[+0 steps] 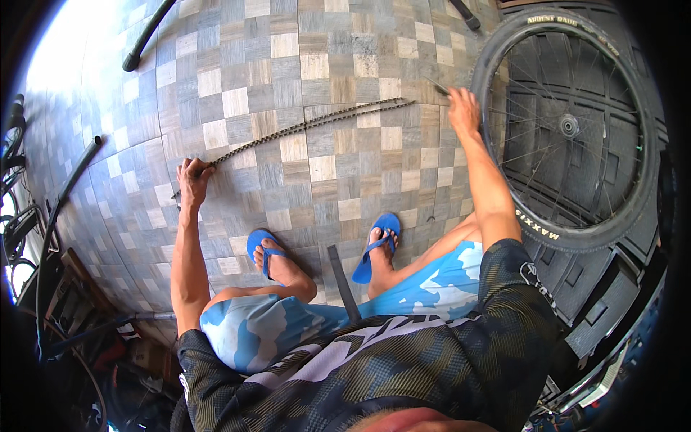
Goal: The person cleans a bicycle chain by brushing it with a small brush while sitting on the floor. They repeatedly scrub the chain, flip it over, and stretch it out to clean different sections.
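A bike chain [305, 125] lies doubled in two near-parallel strands across the tiled floor, slanting from my left hand toward the far middle. My left hand [193, 175] is closed on its near-left end, and a short bit of chain pokes out beyond the fingers. Off to the right, my right hand [464, 109] is closed around a slim, dark, pointed object [437, 87], whose kind I cannot make out. That hand is apart from the chain's far end and close to the left side of a bike wheel [489, 137].
The wheel with its black tyre leans on dark panels [597, 299] at right. My feet in blue flip-flops [389, 222] flank a dark strap-like bar [340, 277]. Black tubes [75, 173] stand at left; another tube [147, 36] and a dark rod [466, 16] show at the far edge.
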{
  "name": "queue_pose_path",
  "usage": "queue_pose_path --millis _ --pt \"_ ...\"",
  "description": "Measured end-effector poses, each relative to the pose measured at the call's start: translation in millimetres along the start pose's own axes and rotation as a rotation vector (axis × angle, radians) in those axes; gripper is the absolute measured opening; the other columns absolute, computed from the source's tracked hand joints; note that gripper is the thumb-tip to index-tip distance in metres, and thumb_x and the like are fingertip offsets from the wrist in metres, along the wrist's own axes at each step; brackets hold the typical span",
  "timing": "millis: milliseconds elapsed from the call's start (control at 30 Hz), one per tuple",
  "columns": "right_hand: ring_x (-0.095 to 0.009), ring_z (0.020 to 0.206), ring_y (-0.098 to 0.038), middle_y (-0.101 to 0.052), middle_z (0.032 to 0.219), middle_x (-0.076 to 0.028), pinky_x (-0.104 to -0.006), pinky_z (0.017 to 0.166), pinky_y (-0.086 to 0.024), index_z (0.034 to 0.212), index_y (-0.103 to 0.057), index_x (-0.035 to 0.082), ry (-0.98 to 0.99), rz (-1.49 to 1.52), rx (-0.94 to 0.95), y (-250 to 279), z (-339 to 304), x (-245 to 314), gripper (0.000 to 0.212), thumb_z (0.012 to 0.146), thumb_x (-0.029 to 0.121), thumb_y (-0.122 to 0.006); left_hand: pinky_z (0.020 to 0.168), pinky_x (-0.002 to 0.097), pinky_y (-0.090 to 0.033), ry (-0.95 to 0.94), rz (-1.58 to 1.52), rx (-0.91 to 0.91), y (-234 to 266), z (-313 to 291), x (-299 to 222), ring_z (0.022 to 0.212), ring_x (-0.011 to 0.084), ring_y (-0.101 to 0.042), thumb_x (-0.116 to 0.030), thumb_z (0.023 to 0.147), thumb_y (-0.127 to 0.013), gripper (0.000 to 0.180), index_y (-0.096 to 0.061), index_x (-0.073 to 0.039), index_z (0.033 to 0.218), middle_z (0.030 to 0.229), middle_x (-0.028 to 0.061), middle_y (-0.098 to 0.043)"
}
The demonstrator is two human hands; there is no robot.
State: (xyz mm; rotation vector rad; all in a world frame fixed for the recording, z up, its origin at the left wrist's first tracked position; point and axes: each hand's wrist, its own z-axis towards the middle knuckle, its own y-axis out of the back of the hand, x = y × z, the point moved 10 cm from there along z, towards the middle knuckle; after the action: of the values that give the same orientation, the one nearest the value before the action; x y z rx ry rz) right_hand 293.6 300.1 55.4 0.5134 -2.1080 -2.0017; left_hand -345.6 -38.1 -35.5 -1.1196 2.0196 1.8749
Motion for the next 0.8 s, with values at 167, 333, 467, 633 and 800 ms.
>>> queue_pose_path --millis 167,333,467,633,800 --pt "-0.032 0.125 -0.061 -0.065 0.133 -0.012 -0.0445 0.111 -0.048 0.133 -0.07 0.023 -0.086 0.822 0.514 -8 -3 251 0.035 0.106 0.01 -0.051 0.092 0.0451 -0.04 0.08 0.042 -0.005 23 -26 17 0.099 0.031 -0.053 -0.022 0.082 -0.084 0.017 -0.075 -0.011 0.092 0.094 0.007 -0.062" --pt "-0.031 0.13 -0.057 -0.063 0.136 -0.009 -0.0459 0.113 -0.046 0.138 -0.065 0.023 0.218 0.382 0.243 -63 -11 178 0.039 0.104 0.008 -0.054 0.091 0.044 -0.042 -0.001 -0.015 0.003 6 1 -5 0.097 0.0306 -0.054 -0.021 0.082 -0.083 0.015 -0.076 -0.01 0.091 0.092 0.0083 -0.063" --pt "-0.032 0.118 -0.06 -0.064 0.123 -0.009 -0.0445 0.1 -0.052 0.132 -0.067 0.019 0.089 0.011 0.11 -21 0 27 0.038 0.097 0.006 -0.061 0.09 0.0458 -0.041 0.0 0.015 -0.016 6 -7 -1 0.097 0.0323 -0.053 -0.021 0.081 -0.084 0.017 -0.075 -0.011 0.091 0.093 0.0083 -0.062" --pt "-0.028 0.117 -0.059 -0.063 0.121 -0.012 -0.0492 0.104 -0.047 0.129 -0.07 0.019 -0.091 0.572 0.273 -18 24 132 0.036 0.111 0.04 -0.048 0.092 0.0463 -0.04 0.055 0.0 0.02 1 -7 4 0.103 0.0324 -0.053 -0.024 0.083 -0.083 0.017 -0.074 -0.012 0.091 0.095 0.0075 -0.062" --pt "-0.034 0.133 -0.054 -0.062 0.137 -0.014 -0.053 0.117 -0.038 0.139 -0.061 0.011 0.268 0.571 0.41 -33 -8 272 0.063 0.107 0.061 -0.043 0.092 0.0452 -0.041 0.03 0.009 0.007 8 -5 -4 0.099 0.0316 -0.053 -0.023 0.082 -0.083 0.018 -0.074 -0.01 0.091 0.093 0.0082 -0.062"
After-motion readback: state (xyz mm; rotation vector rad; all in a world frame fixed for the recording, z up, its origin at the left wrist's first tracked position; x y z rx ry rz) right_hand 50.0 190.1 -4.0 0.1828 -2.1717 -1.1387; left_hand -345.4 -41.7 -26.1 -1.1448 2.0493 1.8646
